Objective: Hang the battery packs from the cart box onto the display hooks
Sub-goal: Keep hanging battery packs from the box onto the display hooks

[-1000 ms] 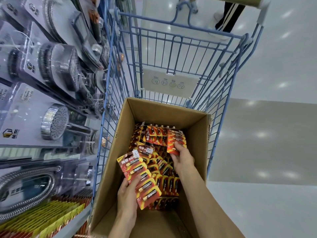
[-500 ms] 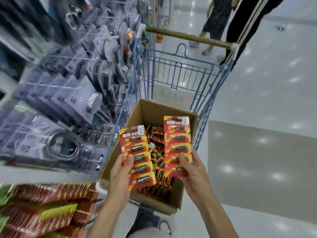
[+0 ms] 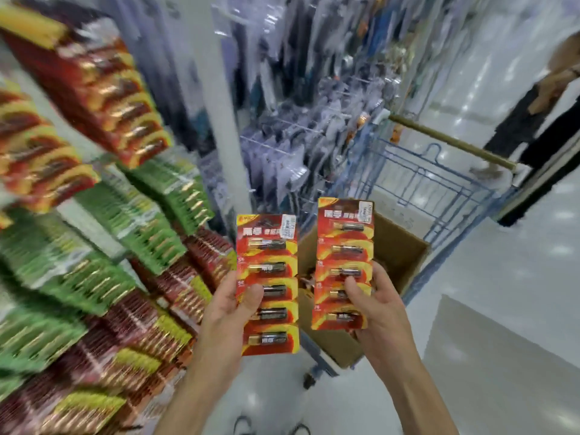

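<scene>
Up in front of the cardboard box [image 3: 398, 246], each hand holds a strip of battery packs upright. The left hand [image 3: 226, 312] has its fingers curled behind the left strip [image 3: 268, 284], thumb pressed on its face; the right hand [image 3: 376, 309] pinches the right strip [image 3: 343, 262] likewise. The strips stand side by side, just apart. Left of the box, hanging red and green packs [image 3: 94, 215] crowd the display, blurred. The box sits in a blue cart [image 3: 439, 189]; open pale floor [image 3: 502, 309] lies right of it.

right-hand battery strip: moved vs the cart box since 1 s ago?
Yes. The right hand has lifted its battery strip up out of the cardboard box; it now sits above the rim.
</scene>
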The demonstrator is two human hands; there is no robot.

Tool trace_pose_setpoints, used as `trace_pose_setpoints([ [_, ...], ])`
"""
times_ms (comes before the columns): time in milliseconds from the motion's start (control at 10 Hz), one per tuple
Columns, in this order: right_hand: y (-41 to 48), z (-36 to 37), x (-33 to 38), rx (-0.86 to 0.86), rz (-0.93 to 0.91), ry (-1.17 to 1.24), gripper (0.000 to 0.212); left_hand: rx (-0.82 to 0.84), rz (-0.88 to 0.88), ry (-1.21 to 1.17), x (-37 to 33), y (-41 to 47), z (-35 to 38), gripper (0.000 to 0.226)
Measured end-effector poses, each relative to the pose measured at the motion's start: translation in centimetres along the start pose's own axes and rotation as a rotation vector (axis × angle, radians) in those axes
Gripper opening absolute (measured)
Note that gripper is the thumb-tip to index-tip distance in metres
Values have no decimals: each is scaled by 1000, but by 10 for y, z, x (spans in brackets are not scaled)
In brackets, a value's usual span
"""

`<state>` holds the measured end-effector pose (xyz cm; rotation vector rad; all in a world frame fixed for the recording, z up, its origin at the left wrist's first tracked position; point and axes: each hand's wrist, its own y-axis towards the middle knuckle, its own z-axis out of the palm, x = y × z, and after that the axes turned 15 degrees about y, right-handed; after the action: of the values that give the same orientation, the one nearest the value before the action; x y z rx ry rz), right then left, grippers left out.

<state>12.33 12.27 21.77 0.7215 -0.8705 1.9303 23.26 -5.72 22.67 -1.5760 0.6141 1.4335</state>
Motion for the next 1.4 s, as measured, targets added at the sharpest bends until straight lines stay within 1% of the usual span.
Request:
trace_pose_setpoints([
  [100,-5,34,-15,126,78,65,34,-145,40,-126,-12,-38,-43,27],
  [200,-10,60,-38,205,143,74,48,-274,62,-163,-19,-65,-76,33],
  [300,-26,99,-79,260,184,-23,55,-503,50,-214,-18,-101,-125,31],
  [400,-59,148,-117,317,236,3,60,-633,46,-262,-14,-141,-176,39],
  [500,-82,177,-134,358,269,4,61,-658,53,-291,-13,-166,-206,37],
  [600,-111,211,-152,437,329,10,40,-713,70,-306,-17,-197,-242,39],
  [700,-122,229,-158,435,331,20,35,-724,88,-298,-24,-210,-257,41],
  [800,-130,255,-160,420,308,-3,34,-749,108,-300,-33,-222,-271,36],
  [900,-128,268,-156,444,289,-29,24,-775,131,-306,-39,-224,-275,39],
  [1000,-125,280,-146,470,272,-53,25,-781,163,-318,-44,-224,-273,41],
  [1100,-110,296,-121,544,172,-65,26,-843,201,-385,-45,-221,-274,33],
  [1200,-95,308,-102,590,70,-78,23,-901,212,-370,-47,-216,-274,50],
  [1300,-79,326,-84,639,-25,-120,27,-843,204,-232,-17,-192,-303,68],
  [1400,-68,335,-80,662,-32,-149,27,-863,223,-259,-18,-189,-307,65],
])
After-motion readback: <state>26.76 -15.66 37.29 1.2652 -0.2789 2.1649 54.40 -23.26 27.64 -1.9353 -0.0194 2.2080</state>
